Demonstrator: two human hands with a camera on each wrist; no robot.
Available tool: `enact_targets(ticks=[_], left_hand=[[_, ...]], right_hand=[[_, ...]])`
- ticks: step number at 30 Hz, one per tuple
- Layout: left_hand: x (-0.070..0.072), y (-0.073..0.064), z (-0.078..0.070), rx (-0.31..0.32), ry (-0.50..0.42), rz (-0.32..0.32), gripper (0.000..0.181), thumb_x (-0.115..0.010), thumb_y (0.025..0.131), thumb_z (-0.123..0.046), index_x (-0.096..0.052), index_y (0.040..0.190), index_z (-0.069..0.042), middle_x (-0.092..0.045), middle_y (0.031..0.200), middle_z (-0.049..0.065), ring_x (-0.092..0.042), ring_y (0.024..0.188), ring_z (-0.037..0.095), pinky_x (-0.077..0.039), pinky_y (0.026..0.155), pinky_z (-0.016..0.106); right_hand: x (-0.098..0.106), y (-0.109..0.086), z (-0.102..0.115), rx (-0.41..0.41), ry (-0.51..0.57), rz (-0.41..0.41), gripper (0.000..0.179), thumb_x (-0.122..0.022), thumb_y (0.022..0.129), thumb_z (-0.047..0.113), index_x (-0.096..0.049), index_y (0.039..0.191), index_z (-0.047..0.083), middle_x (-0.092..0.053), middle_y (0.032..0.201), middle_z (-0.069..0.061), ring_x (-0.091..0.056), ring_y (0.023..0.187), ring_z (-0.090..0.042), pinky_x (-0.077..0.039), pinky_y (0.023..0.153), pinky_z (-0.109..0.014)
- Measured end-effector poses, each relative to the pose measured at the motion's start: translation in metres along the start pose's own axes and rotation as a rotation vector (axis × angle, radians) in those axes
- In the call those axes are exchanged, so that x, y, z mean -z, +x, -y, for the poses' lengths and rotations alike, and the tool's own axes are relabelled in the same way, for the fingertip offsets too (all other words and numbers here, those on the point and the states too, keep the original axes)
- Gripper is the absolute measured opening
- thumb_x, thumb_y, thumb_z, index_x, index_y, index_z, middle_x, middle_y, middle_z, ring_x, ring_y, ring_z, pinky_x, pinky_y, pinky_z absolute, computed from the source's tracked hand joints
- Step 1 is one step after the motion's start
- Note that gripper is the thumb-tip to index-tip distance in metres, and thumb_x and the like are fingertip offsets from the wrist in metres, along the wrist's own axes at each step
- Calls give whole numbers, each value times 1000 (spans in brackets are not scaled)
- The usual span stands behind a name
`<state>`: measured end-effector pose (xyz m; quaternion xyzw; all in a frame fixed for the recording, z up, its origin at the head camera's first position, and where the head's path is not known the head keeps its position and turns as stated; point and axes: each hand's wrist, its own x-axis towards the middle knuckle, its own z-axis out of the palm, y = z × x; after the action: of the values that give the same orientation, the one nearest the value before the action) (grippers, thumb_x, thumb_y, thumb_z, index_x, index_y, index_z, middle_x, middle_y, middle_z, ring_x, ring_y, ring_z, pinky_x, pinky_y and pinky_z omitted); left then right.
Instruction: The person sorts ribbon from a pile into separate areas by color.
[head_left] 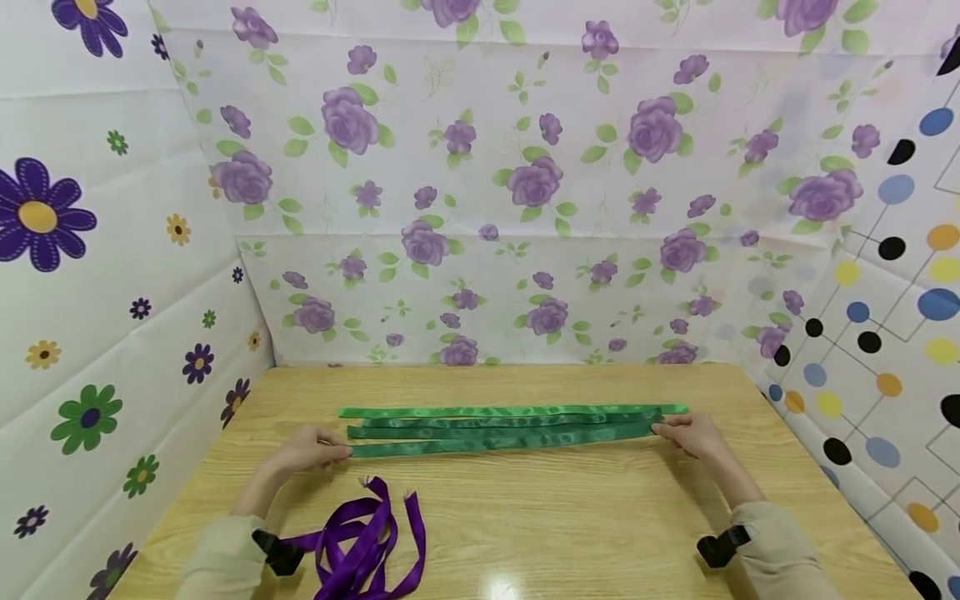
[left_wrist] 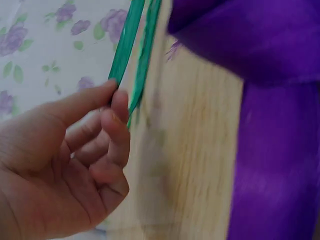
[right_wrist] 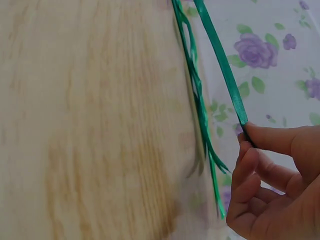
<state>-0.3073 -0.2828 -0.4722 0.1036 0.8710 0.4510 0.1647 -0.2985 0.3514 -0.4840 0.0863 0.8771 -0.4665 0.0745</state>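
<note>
A loose heap of purple satin ribbon (head_left: 367, 537) lies at the near left of the light wooden table (head_left: 570, 517). Beyond it, the left hand (head_left: 307, 450) pinches the left end of a long green satin ribbon (head_left: 502, 425), folded into parallel strips across the table. The right hand (head_left: 693, 433) pinches its right end. Floral sheeting (head_left: 525, 183) stands behind.

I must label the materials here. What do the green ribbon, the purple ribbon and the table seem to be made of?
Green ribbon: probably satin-like fabric, with a soft sheen along its flat folds. Purple ribbon: seemingly the same glossy woven cloth, lying in limp loops. Table: pale wood or wood-look laminate, with visible grain and a glossy reflection.
</note>
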Motion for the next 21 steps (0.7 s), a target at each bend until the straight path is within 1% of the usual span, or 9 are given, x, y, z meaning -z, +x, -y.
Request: enact_targets(ticks=[1, 3, 5, 8, 11, 14, 18, 21], left_hand=[[-2, 1, 0, 12, -4, -9, 28, -64, 93, -18, -70, 102, 8, -70, 77, 8, -59, 63, 14, -51, 61, 31], [-5, 3, 0, 35, -14, -24, 26, -63, 93, -14, -70, 100, 10, -69, 74, 7, -58, 60, 13, -50, 60, 29], [-8, 5, 0, 60, -22, -36, 23, -61, 94, -11, -70, 99, 10, -69, 73, 6, -58, 59, 12, -47, 57, 27], [-11, 7, 0, 108, -10, -63, 20, -59, 94, -8, -72, 96, 8, -69, 71, 4, -55, 54, 10, -39, 50, 24], [-14, 11, 0, 174, 2, -99, 20, -60, 93, -10, -73, 90, 3, -67, 65, 1, -50, 50, 8, -31, 47, 22], [-16, 14, 0, 231, -12, -146, 21, -61, 92, -14, -73, 82, 0, -64, 61, 0, -46, 48, 7, -29, 47, 22], [-17, 18, -1, 247, -11, -199, 23, -62, 90, -15, -71, 74, 0, -60, 56, -1, -44, 46, 7, -29, 46, 22], [-18, 21, -1, 246, 8, -224, 23, -63, 88, -15, -71, 72, 0, -58, 54, -2, -45, 47, 8, -30, 46, 22]], right_hand=[[-1, 1, -1, 0, 5, 0, 35, -62, 95, 27, -64, 109, -5, -54, 60, -1, -31, 45, -8, -35, 49, -28], [-1, 3, -3, 17, 1, 5, 27, -60, 96, 23, -64, 95, -4, -50, 56, 1, -30, 44, -8, -34, 48, -28], [-2, 4, -5, 30, 2, 1, 24, -59, 96, 19, -65, 90, -4, -51, 55, 0, -31, 44, -9, -35, 48, -29], [-3, 6, -9, 26, -1, -9, 21, -59, 95, 15, -67, 92, -4, -56, 59, -2, -39, 48, -11, -39, 50, -30], [-5, 9, -12, 1, -15, -21, 19, -61, 94, 15, -69, 95, -2, -60, 64, -1, -50, 56, -13, -43, 54, -31], [-6, 11, -14, -11, -25, -22, 19, -63, 93, 16, -70, 92, -1, -62, 66, -1, -53, 60, -14, -43, 55, -31], [-7, 14, -14, -16, -23, -25, 20, -64, 92, 19, -70, 87, 0, -61, 65, -1, -52, 59, -14, -42, 55, -30], [-7, 17, -14, -27, -32, -30, 21, -66, 91, 20, -70, 84, 1, -60, 62, 0, -52, 58, -13, -43, 55, -29]])
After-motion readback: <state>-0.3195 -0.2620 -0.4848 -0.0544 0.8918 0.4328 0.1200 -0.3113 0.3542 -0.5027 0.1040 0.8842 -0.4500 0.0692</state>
